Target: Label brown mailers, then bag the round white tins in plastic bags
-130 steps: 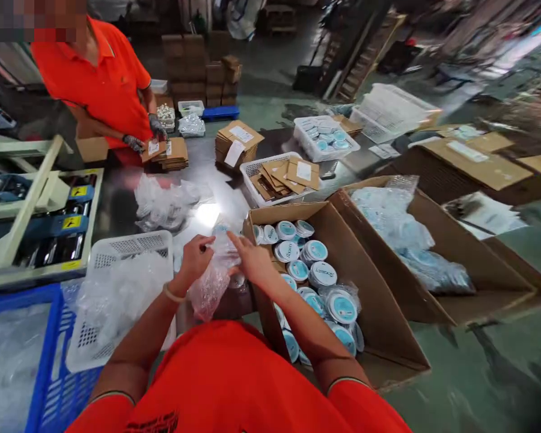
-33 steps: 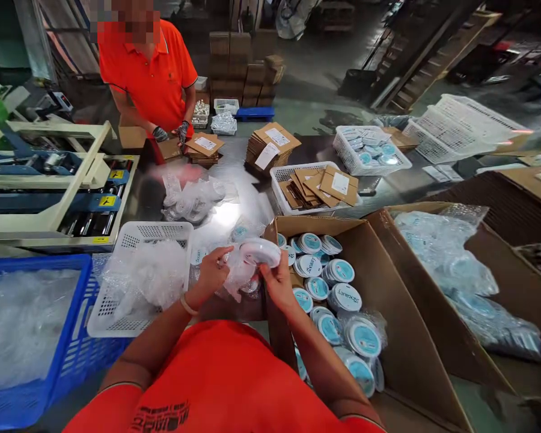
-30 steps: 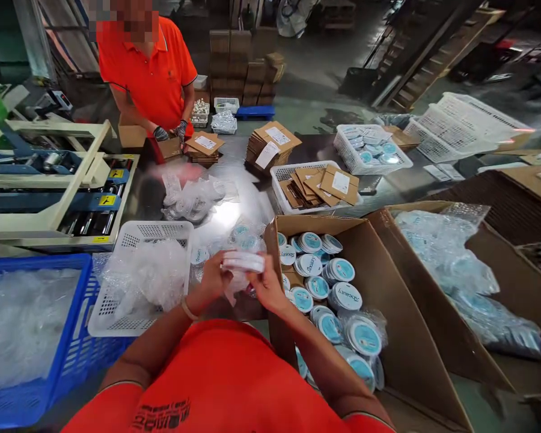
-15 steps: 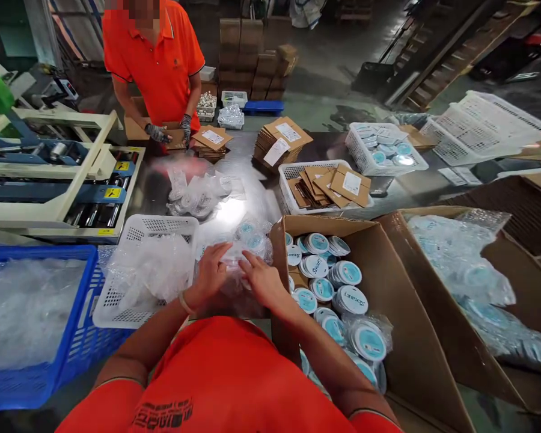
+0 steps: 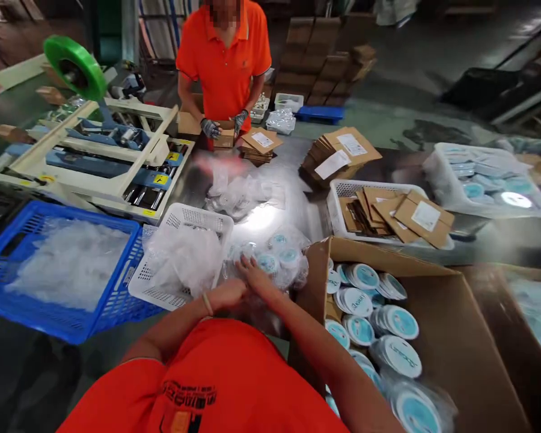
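My left hand (image 5: 231, 293) is low over the metal table's front edge, its fingers hidden beside and under my other wrist. Just above it, my right hand (image 5: 253, 273) reaches out with fingers spread, over clear plastic wrap near the wrapped discs. Several round blue-and-white discs in clear wrap (image 5: 289, 257) lie on the table beyond and to the right of my fingers. To the left stands a white basket (image 5: 187, 211) with clear plastic bags (image 5: 187, 255). An open cardboard box (image 5: 460, 337) on the right holds stacks of round blue-and-white tins (image 5: 399, 355).
A blue crate (image 5: 67, 210) with clear bags is at the left, below a machine with a green tape roll (image 5: 74, 66). Across the table a person in orange (image 5: 225, 66) holds a small carton (image 5: 224, 139). Flat cartons fill a white basket (image 5: 336, 207).
The view has swung left and the scene has shifted right. My hands have come closer together, the left now partly hidden near the right wrist.
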Available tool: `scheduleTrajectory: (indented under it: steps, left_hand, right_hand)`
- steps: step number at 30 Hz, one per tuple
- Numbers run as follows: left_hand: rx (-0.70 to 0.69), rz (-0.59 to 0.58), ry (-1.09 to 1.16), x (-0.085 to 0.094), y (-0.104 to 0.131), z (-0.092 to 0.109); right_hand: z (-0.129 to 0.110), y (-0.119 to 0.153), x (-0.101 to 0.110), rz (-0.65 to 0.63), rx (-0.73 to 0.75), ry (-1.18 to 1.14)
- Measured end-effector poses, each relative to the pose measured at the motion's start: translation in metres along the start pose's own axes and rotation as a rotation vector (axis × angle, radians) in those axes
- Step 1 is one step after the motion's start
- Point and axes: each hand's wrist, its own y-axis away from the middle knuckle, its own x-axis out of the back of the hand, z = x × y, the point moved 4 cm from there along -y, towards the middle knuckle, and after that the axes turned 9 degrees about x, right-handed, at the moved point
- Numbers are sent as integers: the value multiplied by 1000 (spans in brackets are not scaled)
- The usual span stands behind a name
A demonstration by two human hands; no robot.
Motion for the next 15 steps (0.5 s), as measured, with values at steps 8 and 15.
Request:
scheduleTrajectory:
  steps: [8,15]
  left_hand:
    - [595,543,-269,147,32,-83]
    - [318,564,-249,221,40,-84]
  right_hand:
    - [11,-4,-24,-23,-18,12]
    - [2,7,16,168,65,-65]
